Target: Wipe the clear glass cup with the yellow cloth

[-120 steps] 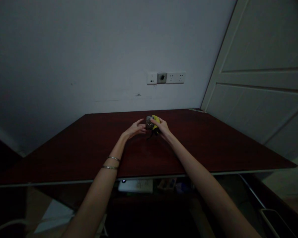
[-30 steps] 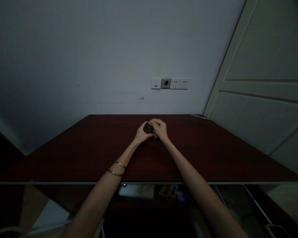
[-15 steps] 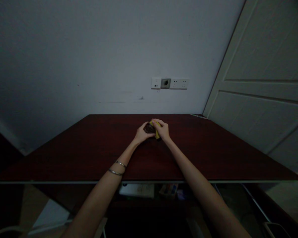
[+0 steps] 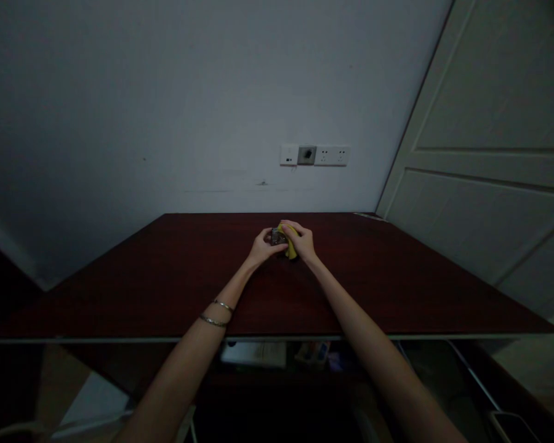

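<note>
Both my hands meet over the far middle of a dark red table (image 4: 166, 289). My left hand (image 4: 262, 248), with two bangles on its wrist, is curled round a small dark, shiny object (image 4: 277, 237) that I cannot make out. My right hand (image 4: 301, 242) is closed on a yellow cloth (image 4: 290, 247) and presses it against that object. The scene is dim and most of the object is hidden by my fingers.
A white wall with a row of sockets (image 4: 314, 155) rises behind the table. A white panelled door (image 4: 489, 154) stands at the right. Under the table's front edge sit a white box (image 4: 253, 355) and some small items.
Four seconds ago my left hand was open beside the object; it has since closed round it. Over the last second both hands stay together, the yellow cloth shifting slightly.
</note>
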Motion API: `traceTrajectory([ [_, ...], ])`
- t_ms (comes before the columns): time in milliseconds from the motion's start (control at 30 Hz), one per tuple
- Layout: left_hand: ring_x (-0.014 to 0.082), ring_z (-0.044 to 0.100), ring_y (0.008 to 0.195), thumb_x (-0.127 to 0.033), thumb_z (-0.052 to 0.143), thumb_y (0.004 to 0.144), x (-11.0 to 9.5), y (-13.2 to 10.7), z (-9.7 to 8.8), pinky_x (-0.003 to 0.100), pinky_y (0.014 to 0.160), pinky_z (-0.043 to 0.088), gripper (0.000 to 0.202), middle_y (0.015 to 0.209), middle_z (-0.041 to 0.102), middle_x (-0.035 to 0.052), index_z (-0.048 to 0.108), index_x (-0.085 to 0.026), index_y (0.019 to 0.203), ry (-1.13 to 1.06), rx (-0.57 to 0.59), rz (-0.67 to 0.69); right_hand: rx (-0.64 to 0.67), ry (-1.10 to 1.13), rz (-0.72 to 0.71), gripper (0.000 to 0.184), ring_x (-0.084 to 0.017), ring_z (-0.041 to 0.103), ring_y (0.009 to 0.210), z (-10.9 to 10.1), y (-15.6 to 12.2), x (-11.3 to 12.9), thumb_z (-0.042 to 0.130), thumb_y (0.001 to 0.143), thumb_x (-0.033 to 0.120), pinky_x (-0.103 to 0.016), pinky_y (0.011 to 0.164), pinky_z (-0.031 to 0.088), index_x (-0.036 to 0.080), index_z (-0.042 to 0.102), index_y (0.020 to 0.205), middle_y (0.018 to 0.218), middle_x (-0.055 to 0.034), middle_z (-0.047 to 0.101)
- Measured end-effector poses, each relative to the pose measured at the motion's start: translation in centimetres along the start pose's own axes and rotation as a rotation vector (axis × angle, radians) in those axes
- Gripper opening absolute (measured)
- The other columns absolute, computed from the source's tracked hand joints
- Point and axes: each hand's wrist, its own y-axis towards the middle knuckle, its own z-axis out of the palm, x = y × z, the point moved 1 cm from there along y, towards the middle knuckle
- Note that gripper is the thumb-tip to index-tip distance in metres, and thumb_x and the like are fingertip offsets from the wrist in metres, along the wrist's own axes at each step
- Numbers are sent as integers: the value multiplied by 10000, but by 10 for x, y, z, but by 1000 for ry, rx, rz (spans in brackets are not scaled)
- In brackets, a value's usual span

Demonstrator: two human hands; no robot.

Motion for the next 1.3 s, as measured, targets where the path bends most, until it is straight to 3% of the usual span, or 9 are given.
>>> traceTrajectory([
  [133,136,580,748,-283,780,484,-3,-2,2,252,655,478,622,874,607,60,493,-127,1014,0,39,3,-77,56,152,355,-225,615,881,-5,4,-11,625,670,414,-364,828,466,130,683,876,932,-105,676],
  [400,95,534,517,-353,752,519,-13,-5,-1,195,387,425,617,770,587,21,460,-141,1019,-45,33,-120,60,36,-84,242,-198,593,955,-2,0,2,627,687,372,-329,897,429,177,697,813,991,-75,660],
  [467,92,526,494,-367,747,522,-16,-7,0,195,367,416,613,756,580,17,466,-139,1017,-49,49,-127,15,33,-38,284,-206,599,948,-1,-1,1,619,687,398,-341,889,435,173,692,843,983,-76,665],
  [633,75,500,438,-408,735,540,-15,-9,4,181,342,378,641,732,575,7,453,-157,1057,-29,74,-149,-138,108,242,419,-227,630,864,0,0,-14,621,643,470,-349,777,491,128,678,878,936,-103,679],
  [733,43,424,345,-479,673,603,-10,-10,6,168,309,310,600,649,552,-17,463,-160,1066,-19,85,-159,-154,132,280,440,-223,635,840,0,0,-21,621,634,478,-342,750,497,114,675,876,931,-112,679],
  [967,54,370,296,-652,413,714,-3,-9,9,168,289,224,603,499,469,-39,508,-156,1043,-113,74,-240,-142,-10,105,405,-213,622,871,3,-3,-13,544,716,467,-336,796,477,123,675,884,916,-92,684],
  [1133,59,335,283,-694,366,699,-1,-7,10,170,284,202,587,437,413,-44,544,-145,811,-174,70,-323,-122,-116,-89,327,-193,604,916,6,-9,0,508,773,412,-328,860,448,159,674,896,966,-81,665],
  [1300,59,302,266,-731,335,675,-8,-10,12,180,275,199,587,402,382,-42,475,-163,628,-258,48,-456,5,-260,-259,254,-177,571,993,10,-16,12,482,814,333,-332,912,423,225,656,965,1045,-57,631],
])
